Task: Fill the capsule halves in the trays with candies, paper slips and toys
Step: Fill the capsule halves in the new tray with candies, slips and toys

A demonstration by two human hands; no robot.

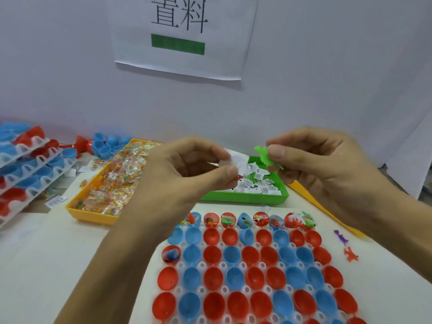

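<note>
Barely started — only the far row and one red cup in the white plastic tray [233, 280] of glossy red and blue capsule halves [254, 277] looked filled. The left hand [184, 169] pinched a crumpled white paper slip [236, 161]; the right hand [327, 164] pinched a spiky green rubbery toy [264, 154] — both above the green tray [245, 198].

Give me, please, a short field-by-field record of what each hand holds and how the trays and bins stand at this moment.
left hand: pinches a white paper slip
right hand: pinches a green toy
capsule tray: far row filled, one half in the left column filled, the other visible halves empty
yellow bin: wrapped candies
green bin: paper slips
loose toys: purple and orange, on the table right of the tray
stacked trays: at the far left, holding red and blue halves
</note>
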